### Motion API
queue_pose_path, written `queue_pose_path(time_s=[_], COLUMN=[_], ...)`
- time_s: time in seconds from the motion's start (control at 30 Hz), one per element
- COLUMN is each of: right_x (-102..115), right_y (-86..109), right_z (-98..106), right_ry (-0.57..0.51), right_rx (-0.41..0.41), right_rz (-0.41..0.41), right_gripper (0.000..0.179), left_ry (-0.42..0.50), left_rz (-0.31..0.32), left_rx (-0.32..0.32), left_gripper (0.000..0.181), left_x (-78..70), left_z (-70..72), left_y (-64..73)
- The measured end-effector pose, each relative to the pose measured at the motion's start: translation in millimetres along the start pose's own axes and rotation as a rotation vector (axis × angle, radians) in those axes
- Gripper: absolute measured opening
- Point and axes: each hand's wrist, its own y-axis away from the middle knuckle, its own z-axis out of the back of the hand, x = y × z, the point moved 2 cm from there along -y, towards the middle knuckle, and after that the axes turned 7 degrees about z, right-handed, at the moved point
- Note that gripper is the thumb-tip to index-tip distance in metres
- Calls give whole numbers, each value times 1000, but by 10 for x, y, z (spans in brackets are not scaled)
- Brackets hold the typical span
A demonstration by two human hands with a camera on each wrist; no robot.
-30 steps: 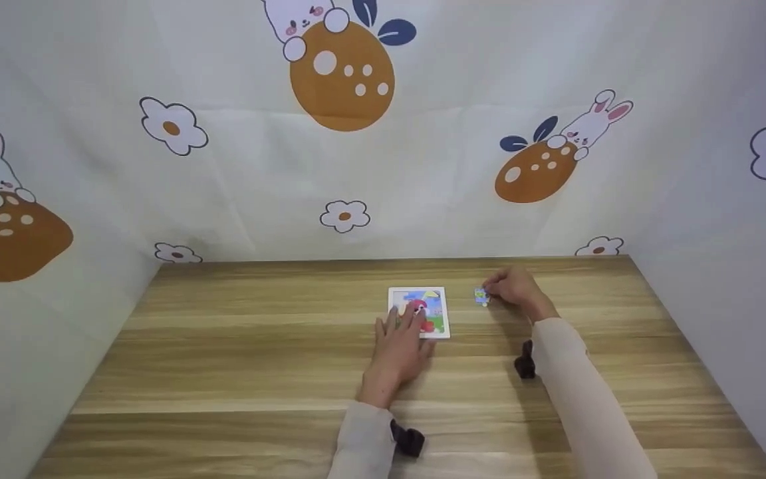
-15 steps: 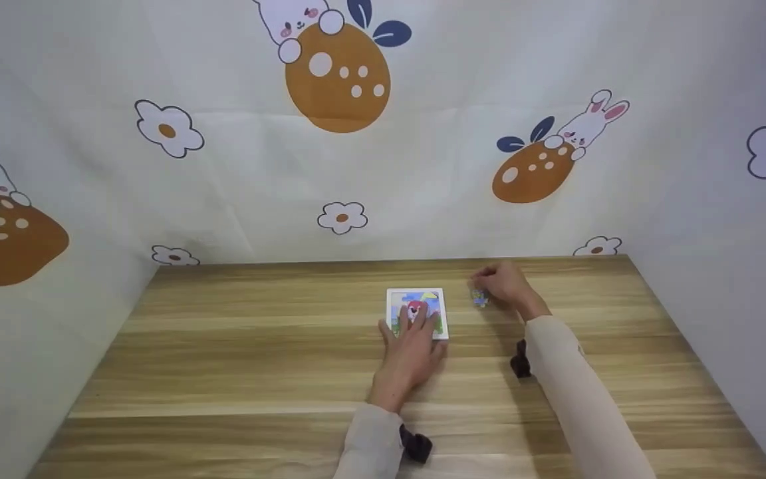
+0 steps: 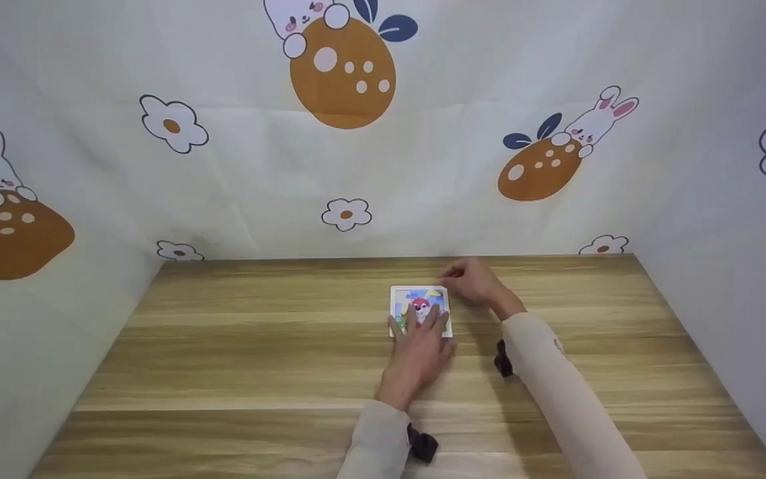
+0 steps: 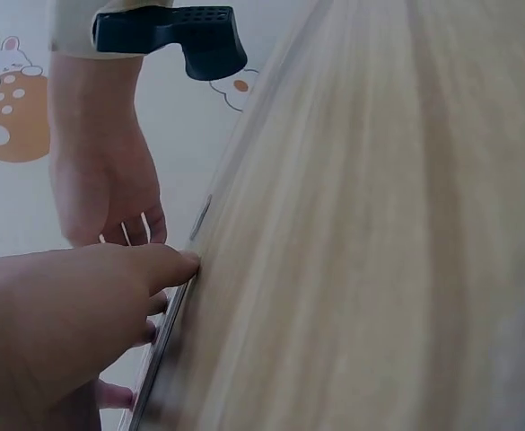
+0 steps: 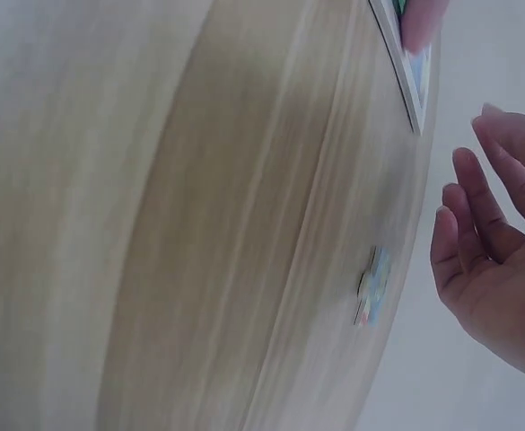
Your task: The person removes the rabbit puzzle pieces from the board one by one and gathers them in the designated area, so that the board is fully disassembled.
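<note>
A white-framed picture puzzle with a red and white cartoon animal lies on the table. My left hand rests on its lower part with the fingers extended, covering some of the picture; the left wrist view has the left hand at the frame's thin edge. Just off the frame's upper right corner is my right hand. In the right wrist view that right hand hovers with loosely bent fingers, and I see nothing between them. Below it on the table sits a small bluish jigsaw piece, hidden in the head view.
The wood-grain table runs back to a pale curtain printed with rabbits and flowers, which also hangs at both sides. Each sleeve carries a black wrist mount.
My right hand has moved left from beside the jigsaw piece to the puzzle frame's upper right corner. My left hand has shifted slightly right on the puzzle.
</note>
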Motion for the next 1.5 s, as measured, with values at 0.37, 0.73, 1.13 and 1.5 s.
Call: queue_pose_path(time_s=[0.37,0.73,1.13,1.5], right_x=[166,216,188,164], right_y=[-69,-105,-152,-175], right_z=[-214,-386,-400,-408], right_ry=[33,-21,-36,-69], right_rx=[76,154,209,236], right_rz=[57,106,95,95], right_gripper=[17,22,26,32], left_ry=[-5,-21,-30,-17], left_rz=[-27,-29,-26,-34], left_rx=[14,18,33,25], left_gripper=[55,54,56,56], left_x=[36,63,65,80], left_z=[7,23,34,24], left_y=[14,29,21,15])
